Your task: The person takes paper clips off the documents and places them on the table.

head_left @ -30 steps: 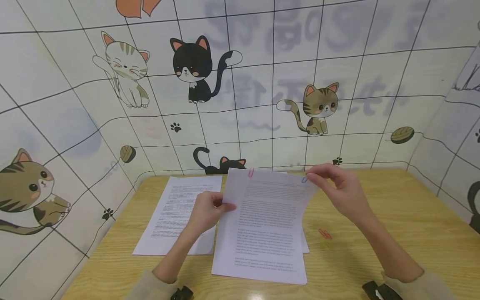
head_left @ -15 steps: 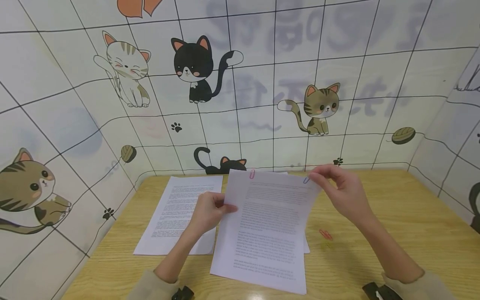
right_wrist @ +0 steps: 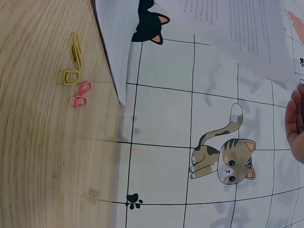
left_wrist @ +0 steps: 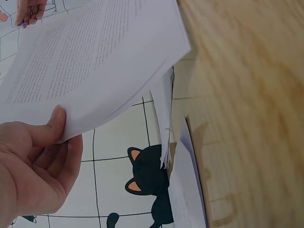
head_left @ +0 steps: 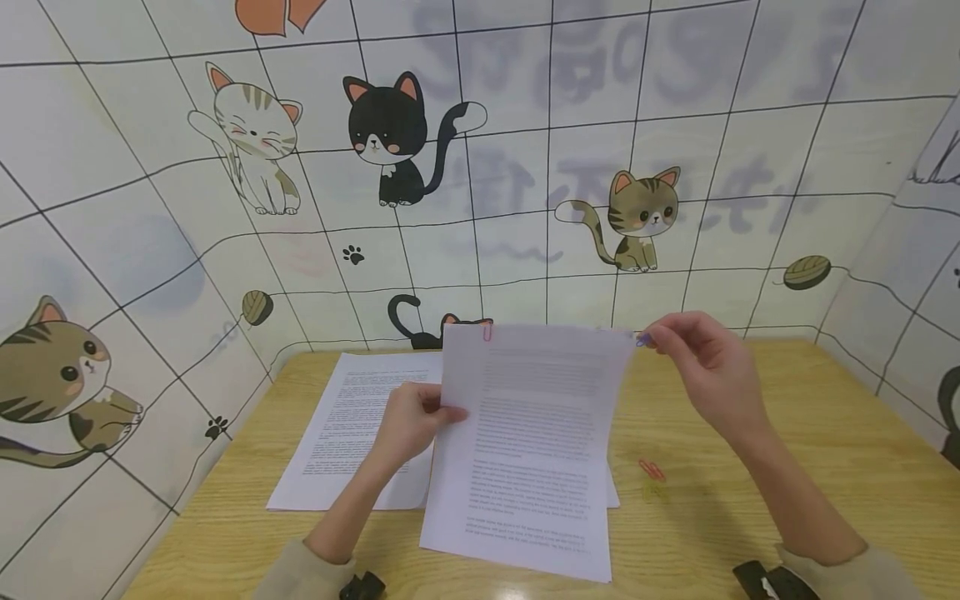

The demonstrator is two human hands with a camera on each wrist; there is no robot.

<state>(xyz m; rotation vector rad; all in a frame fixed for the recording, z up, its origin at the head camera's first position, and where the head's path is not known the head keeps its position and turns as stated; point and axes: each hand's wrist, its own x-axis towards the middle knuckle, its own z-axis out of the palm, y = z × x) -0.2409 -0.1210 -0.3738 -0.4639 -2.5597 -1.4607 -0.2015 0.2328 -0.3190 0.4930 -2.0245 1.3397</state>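
Note:
My left hand (head_left: 411, 423) pinches the left edge of several printed sheets (head_left: 532, 467), which stand tilted up off the table. A pink paper clip (head_left: 487, 332) sits on their top edge near the left corner. Just past the top right corner, my right hand (head_left: 716, 375) pinches a small blue-purple paper clip (head_left: 642, 340) between thumb and forefinger. In the left wrist view the thumb of my left hand (left_wrist: 38, 161) lies on the front of the bent sheets (left_wrist: 109, 71), with the fingers behind. The right wrist view catches only part of my right hand (right_wrist: 295, 124) at its edge.
A stack of printed paper (head_left: 360, 433) lies on the wooden table (head_left: 810, 467) to the left. More paper (head_left: 612, 492) lies behind the raised sheets. Pink paper clips (right_wrist: 81, 95) and yellow paper clips (right_wrist: 71, 77) lie on the right. A cat-patterned wall (head_left: 510, 275) closes off the back.
My right hand has moved right and slightly up, drawing the blue-purple paper clip off the sheets' corner. The sheets' top edge has straightened and risen a little. My left hand keeps its hold.

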